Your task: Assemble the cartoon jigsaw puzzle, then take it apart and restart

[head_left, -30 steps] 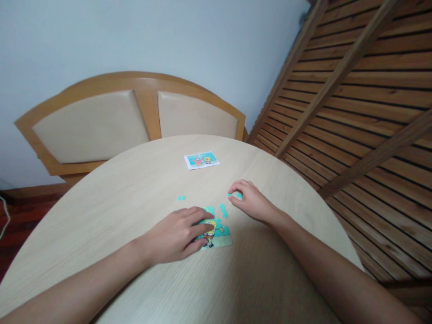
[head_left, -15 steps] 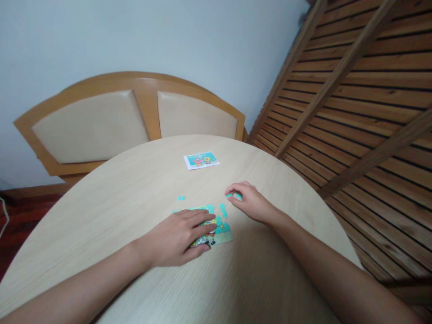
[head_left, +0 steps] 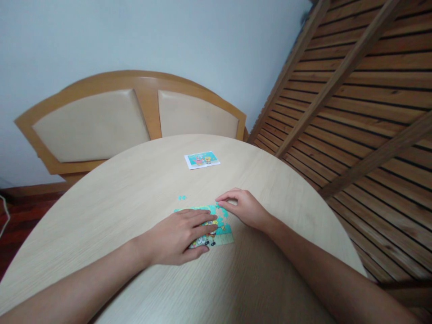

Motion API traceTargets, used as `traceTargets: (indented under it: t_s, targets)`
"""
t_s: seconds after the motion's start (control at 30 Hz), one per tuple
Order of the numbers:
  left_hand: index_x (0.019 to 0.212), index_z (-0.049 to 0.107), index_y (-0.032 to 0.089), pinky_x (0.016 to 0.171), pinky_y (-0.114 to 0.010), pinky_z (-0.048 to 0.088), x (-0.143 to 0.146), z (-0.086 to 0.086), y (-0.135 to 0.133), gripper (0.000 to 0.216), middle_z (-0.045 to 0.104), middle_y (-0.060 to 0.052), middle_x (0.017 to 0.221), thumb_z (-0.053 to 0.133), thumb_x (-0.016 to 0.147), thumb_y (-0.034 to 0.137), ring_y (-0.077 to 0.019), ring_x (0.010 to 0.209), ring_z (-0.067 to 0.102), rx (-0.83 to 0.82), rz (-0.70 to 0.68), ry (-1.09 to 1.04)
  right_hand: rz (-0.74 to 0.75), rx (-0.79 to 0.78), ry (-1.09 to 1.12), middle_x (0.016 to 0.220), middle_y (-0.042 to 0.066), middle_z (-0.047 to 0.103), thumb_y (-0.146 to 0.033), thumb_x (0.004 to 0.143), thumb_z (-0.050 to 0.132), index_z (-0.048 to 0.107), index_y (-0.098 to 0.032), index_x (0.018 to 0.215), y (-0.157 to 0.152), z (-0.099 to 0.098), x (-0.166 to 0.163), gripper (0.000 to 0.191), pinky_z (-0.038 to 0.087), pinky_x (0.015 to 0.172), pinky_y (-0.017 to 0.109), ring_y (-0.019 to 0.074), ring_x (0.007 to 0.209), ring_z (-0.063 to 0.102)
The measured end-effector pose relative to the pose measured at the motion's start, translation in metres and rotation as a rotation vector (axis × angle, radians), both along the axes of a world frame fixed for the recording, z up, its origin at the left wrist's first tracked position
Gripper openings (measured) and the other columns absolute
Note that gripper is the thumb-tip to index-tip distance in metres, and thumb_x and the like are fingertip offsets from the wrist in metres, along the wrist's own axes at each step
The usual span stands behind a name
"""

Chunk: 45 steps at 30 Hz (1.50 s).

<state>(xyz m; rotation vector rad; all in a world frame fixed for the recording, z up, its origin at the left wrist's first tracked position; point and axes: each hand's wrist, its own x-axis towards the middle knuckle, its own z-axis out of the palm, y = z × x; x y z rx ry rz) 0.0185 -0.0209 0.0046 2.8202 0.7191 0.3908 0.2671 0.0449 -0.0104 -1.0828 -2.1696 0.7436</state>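
A partly assembled jigsaw puzzle [head_left: 224, 237] with a yellow cartoon figure on teal lies on the table. My left hand [head_left: 184, 235] rests flat over its left part, fingers stretched out, hiding much of the picture. At the puzzle's upper right, my right hand [head_left: 243, 207] pinches a small teal puzzle piece [head_left: 218, 204] between thumb and fingertips, right by the gap in that corner. Bare table shows through this gap. Two loose teal pieces [head_left: 182, 198] lie just beyond the puzzle, close together.
A printed picture card [head_left: 202, 159] with cartoon figures lies farther back on the round wooden table [head_left: 141, 175]. Behind the table stands a padded wooden headboard [head_left: 153, 108] against the wall. Slatted wood panelling [head_left: 354, 99] rises on the right.
My right hand has moved left and slightly nearer, bringing the teal piece to the puzzle's upper right edge. My left hand has stayed in place on the puzzle.
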Motion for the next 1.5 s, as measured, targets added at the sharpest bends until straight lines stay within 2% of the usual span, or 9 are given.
traceTargets:
  t_s: [0.37,1.03,1.3,1.5]
  targets:
    - [0.138,0.057,0.021,0.111,-0.050,0.048,0.0003,0.0009,0.0000,0.043,0.056,-0.013,0.147,0.058,0.096,0.035,-0.0312,0.133,0.056,0.002,-0.004,0.016,0.047,0.046,-0.029,0.096,0.003,0.079,-0.020,0.089,0.068,0.079,-0.023,0.092,0.0011,-0.0012,-0.0027,0.012,0.051,0.091,0.034,0.0201,0.095,0.070]
    - [0.137,0.057,0.020,0.112,-0.049,0.046,0.0007,0.0018,-0.0005,0.043,0.056,-0.014,0.147,0.058,0.096,0.035,-0.0308,0.134,0.055,0.004,0.000,0.042,0.006,0.029,-0.007,0.098,0.003,0.078,-0.017,0.089,0.067,0.076,-0.021,0.098,0.0018,-0.0036,-0.0041,0.014,0.053,0.088,0.033,0.0181,0.092,0.072]
    - [0.137,0.056,0.021,0.111,-0.049,0.048,-0.0003,0.0003,0.0000,0.042,0.056,-0.014,0.146,0.058,0.097,0.034,-0.0314,0.132,0.056,0.006,-0.011,0.007,0.059,0.141,-0.105,0.099,0.005,0.075,-0.022,0.084,0.077,0.076,-0.021,0.090,0.0012,-0.0001,-0.0006,0.006,0.048,0.094,0.037,0.0212,0.099,0.066]
    - [0.138,0.056,0.021,0.110,-0.046,0.048,-0.0005,0.0014,0.0000,0.044,0.057,-0.013,0.144,0.059,0.095,0.032,-0.0300,0.131,0.056,-0.039,0.000,-0.047,-0.008,0.042,-0.037,0.090,0.002,0.076,-0.022,0.086,0.073,0.075,-0.021,0.089,0.0020,0.0013,0.0000,0.003,0.050,0.086,0.033,0.0193,0.090,0.068]
